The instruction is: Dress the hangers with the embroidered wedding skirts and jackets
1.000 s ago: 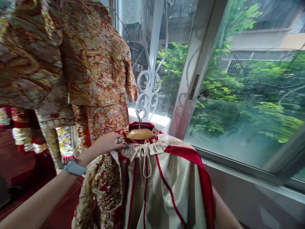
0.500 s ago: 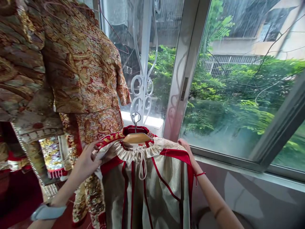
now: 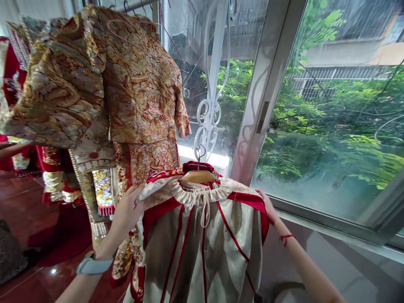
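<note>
A cream costume with red trim (image 3: 221, 235) hangs in front of me on a wooden hanger (image 3: 198, 176) with a metal hook. Its gathered neckline has a cream drawstring (image 3: 203, 206) tied at the front, and a red collar shows behind. My left hand (image 3: 128, 208) grips the shoulder on the left side, the fingertips partly hidden by cloth. At the other shoulder, my right hand (image 3: 267, 206) is closed on the fabric, most of its fingers behind it. A gold-sequined sleeve (image 3: 128, 256) with red edging hangs below my left hand.
Embroidered gold jackets (image 3: 142, 88) hang at the left from a metal rail (image 3: 135, 6). Behind the costume stand a sliding window (image 3: 315, 168) and a white scrolled grille (image 3: 206, 113). Another person's arm (image 3: 14, 151) shows at the far left, above the red tiled floor (image 3: 47, 277).
My view has turned left, so the costume and both hands appear further right, and more of the hanging jackets shows. Both hands stay on the shoulders.
</note>
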Demonstrator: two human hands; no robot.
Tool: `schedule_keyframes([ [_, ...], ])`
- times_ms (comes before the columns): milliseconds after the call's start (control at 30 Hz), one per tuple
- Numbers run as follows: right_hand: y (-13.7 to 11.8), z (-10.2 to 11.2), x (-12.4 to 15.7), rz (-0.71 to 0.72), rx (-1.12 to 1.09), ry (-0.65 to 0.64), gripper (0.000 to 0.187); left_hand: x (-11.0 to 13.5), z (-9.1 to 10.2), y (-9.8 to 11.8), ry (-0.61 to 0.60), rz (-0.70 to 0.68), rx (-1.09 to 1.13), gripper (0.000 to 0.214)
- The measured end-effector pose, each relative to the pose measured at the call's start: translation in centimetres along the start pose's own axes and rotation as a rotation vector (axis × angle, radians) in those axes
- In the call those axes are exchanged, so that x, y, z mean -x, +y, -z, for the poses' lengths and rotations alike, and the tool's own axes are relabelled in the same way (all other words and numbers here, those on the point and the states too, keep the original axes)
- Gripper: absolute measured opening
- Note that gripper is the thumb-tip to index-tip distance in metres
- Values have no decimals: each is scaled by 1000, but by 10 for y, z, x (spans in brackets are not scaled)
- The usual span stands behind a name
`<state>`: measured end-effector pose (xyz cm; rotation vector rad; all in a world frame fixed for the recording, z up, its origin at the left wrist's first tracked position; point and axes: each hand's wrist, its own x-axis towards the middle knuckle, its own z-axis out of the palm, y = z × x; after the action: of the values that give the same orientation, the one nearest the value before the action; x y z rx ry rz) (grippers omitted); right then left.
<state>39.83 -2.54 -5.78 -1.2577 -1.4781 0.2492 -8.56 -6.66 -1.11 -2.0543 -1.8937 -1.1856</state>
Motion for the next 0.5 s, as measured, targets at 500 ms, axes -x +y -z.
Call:
schedule_keyframes([
  [500,-42,50,60,176,498,81,53,75,-82,30,88,-246,-112,60],
])
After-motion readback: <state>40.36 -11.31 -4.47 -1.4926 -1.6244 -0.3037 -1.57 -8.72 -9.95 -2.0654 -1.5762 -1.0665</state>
